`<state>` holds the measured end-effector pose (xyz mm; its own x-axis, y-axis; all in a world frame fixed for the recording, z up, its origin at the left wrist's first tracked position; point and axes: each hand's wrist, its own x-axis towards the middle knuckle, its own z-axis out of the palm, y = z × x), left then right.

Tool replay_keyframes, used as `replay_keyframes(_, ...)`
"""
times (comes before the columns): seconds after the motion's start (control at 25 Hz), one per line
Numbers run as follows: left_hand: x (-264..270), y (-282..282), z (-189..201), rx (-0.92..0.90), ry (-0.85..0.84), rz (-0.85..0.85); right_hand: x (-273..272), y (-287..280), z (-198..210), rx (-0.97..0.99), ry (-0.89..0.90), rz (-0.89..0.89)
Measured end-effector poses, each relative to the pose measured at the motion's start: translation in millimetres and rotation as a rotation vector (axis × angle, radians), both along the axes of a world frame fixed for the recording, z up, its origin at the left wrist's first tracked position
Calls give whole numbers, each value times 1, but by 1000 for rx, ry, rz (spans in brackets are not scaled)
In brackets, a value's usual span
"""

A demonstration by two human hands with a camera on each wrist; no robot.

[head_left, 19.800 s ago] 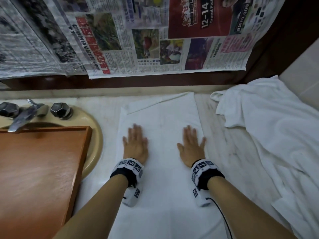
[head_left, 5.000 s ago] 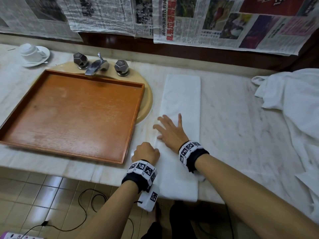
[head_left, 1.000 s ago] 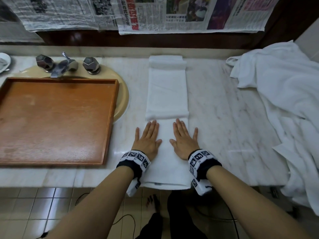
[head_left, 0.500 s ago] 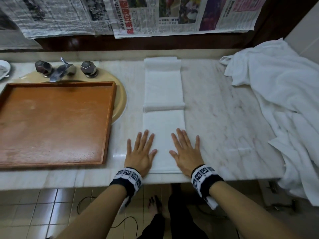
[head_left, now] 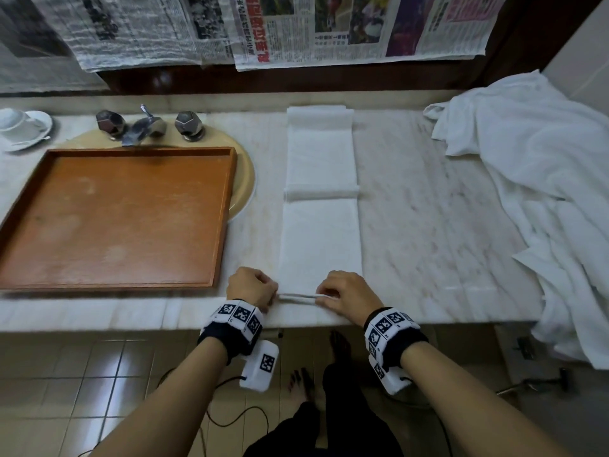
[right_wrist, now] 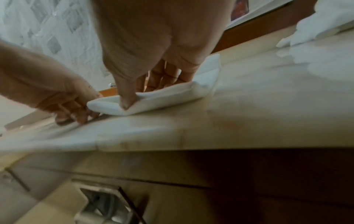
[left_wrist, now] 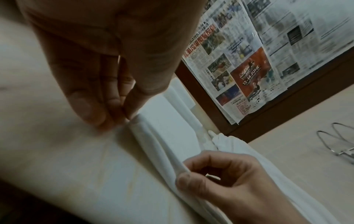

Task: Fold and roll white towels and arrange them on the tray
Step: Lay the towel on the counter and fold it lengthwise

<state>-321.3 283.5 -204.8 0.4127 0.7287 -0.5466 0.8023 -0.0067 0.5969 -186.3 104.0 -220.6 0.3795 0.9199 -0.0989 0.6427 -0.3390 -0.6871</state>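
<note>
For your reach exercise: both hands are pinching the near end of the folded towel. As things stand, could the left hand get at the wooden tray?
Probably yes. The wooden tray lies just left of the left hand, with only bare marble counter between them. The hand would first have to let go of the folded towel, which it pinches.

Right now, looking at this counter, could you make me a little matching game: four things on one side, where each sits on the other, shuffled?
Things:
1. wooden tray
2. folded towel strip
3. heap of loose white towels
4. cup and saucer

Places:
A. far left corner of the counter
B. right end of the counter, spilling over the edge
C. over the sink basin, in front of the faucet
D. middle of the counter, near end pinched by the left hand and the right hand

Pairs: 1-C, 2-D, 3-B, 4-A
</note>
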Motion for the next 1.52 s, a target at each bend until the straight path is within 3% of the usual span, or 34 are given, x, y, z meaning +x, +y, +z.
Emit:
replay_keyframes(0.2,-14,-15,9,-194,-140,192,-4,1,1,63,106,-262)
replay_keyframes(0.36,-13,-20,11,-205,-144,135,-8,-3,7,196,144,-280)
replay_keyframes(0.48,-10,-19,13,-213,-132,146,-11,-12,4,239,78,-199)
replay_keyframes(0.6,-6,-15,14,-240,-81,135,-17,-18,-6,57,-50,-24)
replay_keyframes(0.68,-3,-8,12,-197,-34,97,-14,-19,-4,-17,-83,-14)
replay_keyframes(0.8,10,-7,11,248,64,-106,-3,-16,3,-7,-171,-157)
replay_keyframes(0.84,18,-12,9,390,8,-216,0,-13,4,-59,-217,-189)
replay_keyframes(0.92,37,-31,6,461,-128,-575,2,-7,4,-319,-238,-128)
replay_keyframes(1.0,46,-45,-7,415,-38,-928,3,-7,-3,-515,-257,-13)
replay_keyframes(1.04,45,-42,-16,396,47,-960,6,-8,-4,-562,-262,-22)
replay_keyframes(1.08,43,-37,-22,352,133,-864,12,-10,-5,-612,-245,-90)
replay_keyframes(1.16,46,-25,-14,251,285,-514,26,-6,1,-705,-196,-296)
replay_keyframes(1.2,53,-22,-9,237,290,-454,31,0,6,-705,-182,-354)
replay_keyframes(1.24,61,-23,-5,261,220,-489,34,7,10,-669,-184,-347)
replay_keyframes(1.36,81,-23,-6,301,51,-832,40,26,13,-568,-236,-88)
replay_keyframes(1.52,76,7,-9,302,209,-576,60,19,7,-646,-256,-137)
